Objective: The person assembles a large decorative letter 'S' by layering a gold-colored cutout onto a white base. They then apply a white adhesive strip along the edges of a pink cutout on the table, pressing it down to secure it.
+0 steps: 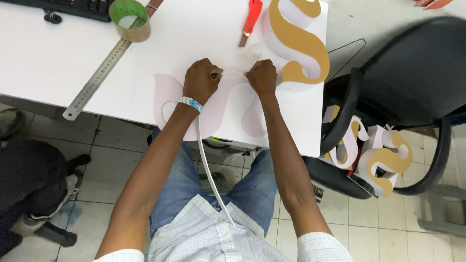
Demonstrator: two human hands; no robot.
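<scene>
Far to the left of our hands, a roll of brown tape with a green core (pixel 129 19) sits at the table's far edge, and a long steel ruler (pixel 99 76) runs slantwise from it down toward the near edge of the white table (pixel 43 63). Our left hand (pixel 201 80), a beaded band at its wrist, is closed in a fist on a thin white strip (pixel 209 170); the strip trails from under that wrist down to our lap. Between the two hands a short stretch of the strip is pinched tight. Beneath both hands lies a flat, pale pink curved letter shape (pixel 218 109) on the table. Our right hand (pixel 262 77) is likewise clenched on the strip, close beside the left. Beyond it lies a red-handled knife (pixel 251 19), and just to its right stands a gold-faced curved letter with white sides (pixel 298 41). Farther right, more gold-and-white letters (pixel 376 155) rest on a black chair (pixel 412 73).
</scene>
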